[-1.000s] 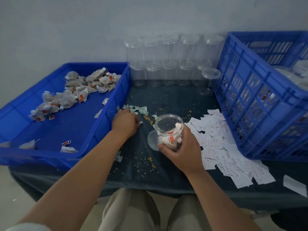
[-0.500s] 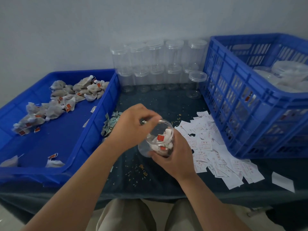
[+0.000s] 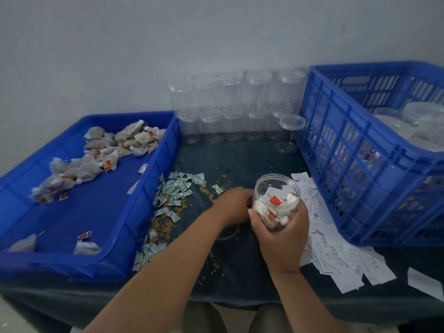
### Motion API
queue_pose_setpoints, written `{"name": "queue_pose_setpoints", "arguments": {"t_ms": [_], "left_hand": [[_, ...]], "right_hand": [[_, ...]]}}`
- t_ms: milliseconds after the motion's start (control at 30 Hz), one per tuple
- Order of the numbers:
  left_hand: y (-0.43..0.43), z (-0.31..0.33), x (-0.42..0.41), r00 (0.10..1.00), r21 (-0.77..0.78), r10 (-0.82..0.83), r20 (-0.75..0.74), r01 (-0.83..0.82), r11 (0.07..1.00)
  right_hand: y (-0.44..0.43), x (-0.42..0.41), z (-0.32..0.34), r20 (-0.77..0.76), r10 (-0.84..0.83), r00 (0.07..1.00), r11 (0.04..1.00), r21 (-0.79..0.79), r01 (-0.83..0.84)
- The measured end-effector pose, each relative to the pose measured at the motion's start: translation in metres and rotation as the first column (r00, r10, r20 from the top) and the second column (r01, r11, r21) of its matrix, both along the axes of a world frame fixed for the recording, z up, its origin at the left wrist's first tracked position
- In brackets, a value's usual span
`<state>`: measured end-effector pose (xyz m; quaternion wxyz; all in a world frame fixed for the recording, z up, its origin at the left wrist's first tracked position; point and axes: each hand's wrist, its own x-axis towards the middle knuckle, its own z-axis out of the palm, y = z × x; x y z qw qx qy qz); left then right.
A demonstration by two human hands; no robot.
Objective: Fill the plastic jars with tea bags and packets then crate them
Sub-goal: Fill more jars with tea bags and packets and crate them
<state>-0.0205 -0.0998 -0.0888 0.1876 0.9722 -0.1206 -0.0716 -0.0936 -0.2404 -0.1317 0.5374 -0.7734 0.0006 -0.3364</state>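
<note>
My right hand (image 3: 286, 229) grips a clear plastic jar (image 3: 276, 188), tilted toward me, open at the top and holding tea bags with red tags. My left hand (image 3: 234, 206) is low beside the jar's left side, over a clear lid (image 3: 225, 235) lying on the dark table; its fingertips are hidden behind the jar. Loose tea bags (image 3: 103, 155) lie in the shallow blue tray (image 3: 134, 212) at the left. Small green packets (image 3: 177, 191) are scattered between tray and jar. The tall blue crate (image 3: 355, 164) at the right holds filled jars (image 3: 422, 123).
Empty clear lidded jars (image 3: 230, 109) stand stacked in two tiers against the back wall, with one single jar (image 3: 289, 133) next to the crate. White paper slips (image 3: 336, 255) are spread at the front right. Spilled tea grains (image 3: 165, 224) litter the table.
My left hand has come down from the jar's mouth to the table beside the jar, over the lid. My right hand has kept hold of the jar.
</note>
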Motion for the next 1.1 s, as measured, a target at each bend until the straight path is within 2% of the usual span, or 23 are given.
{"name": "queue_pose_setpoints", "arguments": {"t_ms": [133,300,433,600,667,867,1000,1100], "left_hand": [[0.001,-0.007,0.008,0.998,0.018,-0.001,-0.069,0.002,1.000],[0.000,-0.004,0.008,0.998,-0.115,0.022,-0.061,-0.029,0.993],[0.001,-0.004,0.017,0.994,-0.032,0.024,-0.104,-0.028,0.999],[0.008,-0.007,0.016,0.981,-0.158,0.188,-0.045,-0.193,0.969],[0.015,-0.007,0.018,0.965,-0.223,0.256,-0.064,-0.264,0.939],[0.028,0.006,0.014,0.942,-0.315,0.295,-0.159,-0.332,0.889],[0.038,0.014,0.013,0.909,-0.263,0.414,-0.046,-0.411,0.873],[0.050,0.024,0.017,0.884,-0.334,0.467,-0.042,-0.452,0.827]], "right_hand": [[0.002,-0.003,-0.001,0.048,0.029,0.998,0.998,-0.052,-0.026],[0.002,-0.002,-0.001,0.042,0.073,0.996,0.997,-0.041,-0.071],[0.002,-0.002,-0.002,0.045,0.087,0.995,0.995,-0.051,-0.085],[0.004,0.000,-0.003,0.025,0.111,0.994,0.992,-0.071,-0.109],[0.004,0.000,-0.004,0.013,0.119,0.993,0.990,-0.071,-0.118],[0.005,0.000,-0.004,-0.002,0.136,0.991,0.987,-0.086,-0.136],[0.005,0.000,-0.004,-0.042,0.149,0.988,0.985,-0.079,-0.152],[0.004,0.000,-0.003,-0.055,0.168,0.984,0.981,-0.084,-0.172]]}}
